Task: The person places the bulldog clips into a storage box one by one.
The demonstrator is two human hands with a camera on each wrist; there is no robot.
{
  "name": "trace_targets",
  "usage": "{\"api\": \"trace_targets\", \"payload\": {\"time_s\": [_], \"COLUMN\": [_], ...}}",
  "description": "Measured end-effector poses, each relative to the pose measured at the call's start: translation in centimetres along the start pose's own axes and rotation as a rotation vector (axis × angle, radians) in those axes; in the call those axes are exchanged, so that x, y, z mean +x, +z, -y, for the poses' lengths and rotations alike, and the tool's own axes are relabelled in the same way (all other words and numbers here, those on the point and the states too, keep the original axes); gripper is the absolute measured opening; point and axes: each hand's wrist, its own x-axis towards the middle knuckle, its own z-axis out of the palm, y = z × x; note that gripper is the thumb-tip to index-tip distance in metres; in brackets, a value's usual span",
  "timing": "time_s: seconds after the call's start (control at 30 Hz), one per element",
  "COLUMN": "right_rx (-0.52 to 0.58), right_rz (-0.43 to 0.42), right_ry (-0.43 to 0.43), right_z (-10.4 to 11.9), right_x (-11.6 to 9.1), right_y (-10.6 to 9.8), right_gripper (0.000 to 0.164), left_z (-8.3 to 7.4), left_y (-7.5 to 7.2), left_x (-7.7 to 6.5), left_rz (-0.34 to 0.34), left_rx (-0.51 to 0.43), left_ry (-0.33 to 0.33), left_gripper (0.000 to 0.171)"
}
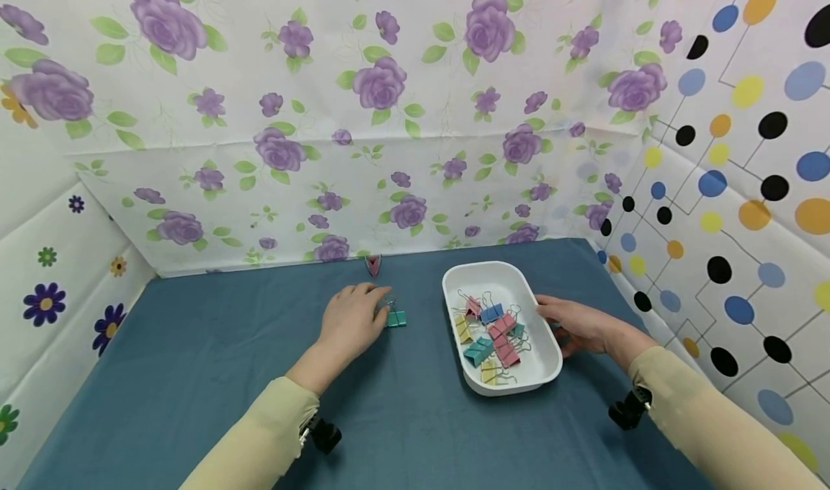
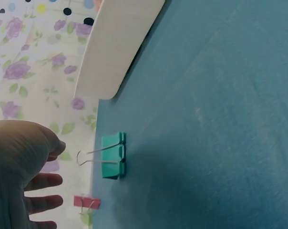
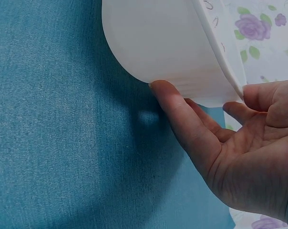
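My left hand (image 1: 353, 321) is over the cloth beside a teal binder clip (image 1: 396, 319), which lies with its wire handles toward the back. In the left wrist view a gap shows between the loosely bent fingers (image 2: 44, 202) and the clip's handles; nothing is held. My right hand (image 1: 577, 324) grips the white plastic tray (image 1: 547, 364) at its right side. Seen from the right wrist, the thumb (image 3: 175, 107) presses the tray's outer wall while other fingers reach to the rim. Several binder clips (image 1: 502, 326) in pink, yellow, blue and teal lie in the tray.
A pink binder clip (image 1: 372, 264) stands at the back edge of the blue cloth (image 1: 214, 375), near the floral backdrop (image 1: 324, 144). A dotted sheet (image 1: 733, 259) rises along the right side, a flowered white one (image 1: 65, 288) along the left.
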Motion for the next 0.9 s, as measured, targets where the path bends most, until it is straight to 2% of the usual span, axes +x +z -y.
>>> {"api": "trace_targets", "payload": {"time_s": [0.17, 0.3, 0.43, 0.63, 0.77, 0.9], "right_rx": [0.002, -0.001, -0.004, 0.000, 0.002, 0.007], "right_rz": [0.000, -0.003, -0.006, -0.004, -0.004, -0.002], "right_ry": [0.005, 0.007, 0.006, 0.005, 0.007, 0.009], "right_z": [0.0, 0.0, 0.1, 0.1, 0.1, 0.1], "right_x": [0.0, 0.0, 0.0, 0.0, 0.0, -0.1], "right_y": [0.0, 0.0, 0.0, 0.0, 0.0, 0.0], "right_gripper": [0.055, 0.055, 0.055, 0.055, 0.055, 0.055], "left_z": [0.8, 1.3, 1.7, 2.1, 2.2, 2.1], "left_y": [-0.3, -0.2, 0.1, 0.6, 1.2, 1.7], "left_x": [0.6, 1.0, 1.3, 1.8, 2.0, 2.2], "left_rz": [-0.038, -0.037, -0.008, 0.072, 0.110, 0.116], "left_rx": [-0.047, -0.094, -0.156, -0.261, -0.288, -0.300], "left_ry": [-0.030, -0.065, -0.102, -0.182, -0.214, -0.229], "left_gripper": [0.033, 0.027, 0.023, 0.020, 0.020, 0.019]}}
